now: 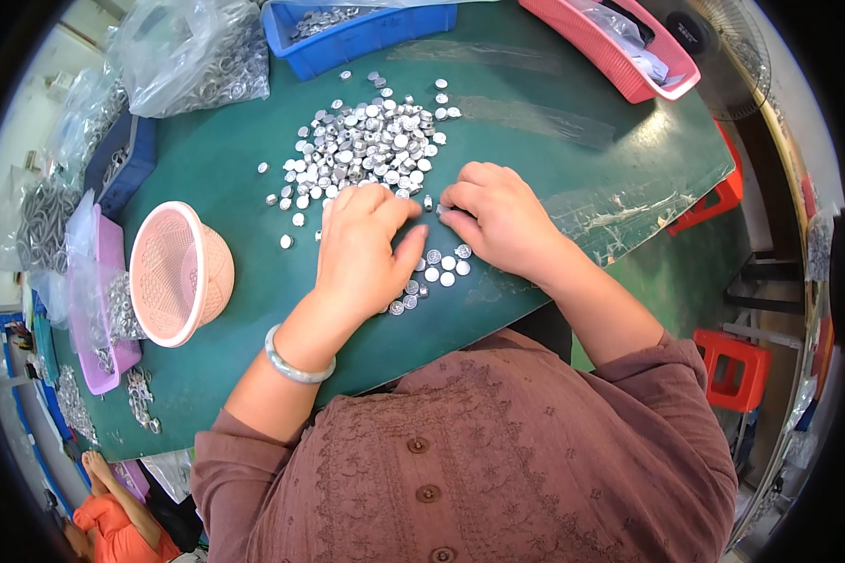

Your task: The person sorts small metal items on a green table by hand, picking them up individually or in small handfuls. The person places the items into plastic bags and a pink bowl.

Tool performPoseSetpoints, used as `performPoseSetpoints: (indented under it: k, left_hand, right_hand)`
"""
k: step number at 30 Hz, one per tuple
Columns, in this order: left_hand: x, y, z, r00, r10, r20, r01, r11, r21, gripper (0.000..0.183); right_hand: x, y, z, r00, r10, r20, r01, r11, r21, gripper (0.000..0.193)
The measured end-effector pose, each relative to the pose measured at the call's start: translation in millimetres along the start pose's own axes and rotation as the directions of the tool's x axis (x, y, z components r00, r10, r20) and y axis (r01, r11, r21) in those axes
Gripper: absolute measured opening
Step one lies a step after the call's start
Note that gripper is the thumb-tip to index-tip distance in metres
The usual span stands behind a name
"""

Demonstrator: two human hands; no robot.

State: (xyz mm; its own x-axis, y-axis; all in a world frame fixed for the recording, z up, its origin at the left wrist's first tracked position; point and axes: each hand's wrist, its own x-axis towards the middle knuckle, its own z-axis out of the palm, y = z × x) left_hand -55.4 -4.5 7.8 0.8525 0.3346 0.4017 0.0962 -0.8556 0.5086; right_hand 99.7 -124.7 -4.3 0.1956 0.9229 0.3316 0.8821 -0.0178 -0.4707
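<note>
A heap of small round silvery metal pieces [366,141] lies on the green tabletop, some faces smooth and pale, others patterned. My left hand [359,246], a pale bangle [299,361] on its wrist, rests palm down at the heap's near edge. Its thumb and forefinger are apart, with nothing visible between them; the other fingertips are hidden. My right hand [499,218] pinches a small metal piece [442,211] between thumb and forefinger. Another piece [428,202] stands just left of that pinch. A smaller group of pieces [433,274] lies flat between my hands, nearer my body, partly behind my left hand.
A peach plastic basket [218,281] stands at left, beside a lilac tray [111,258]. Blue bins [361,39] and plastic bags of metal rings [202,61] line the far and left sides. A pink basket [643,89] sits far right. Another person [122,521] sits lower left.
</note>
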Motion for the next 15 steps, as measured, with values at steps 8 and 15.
performPoseSetpoints:
  k: [8,15]
  left_hand:
    - [12.4,-3.2,14.6,0.998,0.04,-0.053,-0.032,0.988,0.154,0.015]
    - [8.8,1.1,8.7,0.993,0.116,0.035,-0.12,0.983,0.136,0.014]
  right_hand:
    - [-2.9,-0.6,-5.1,0.999,0.049,-0.008,-0.049,0.998,-0.045,0.01]
    - [-3.0,5.9,-1.1,0.983,0.162,-0.091,-0.153,0.984,0.094,0.007]
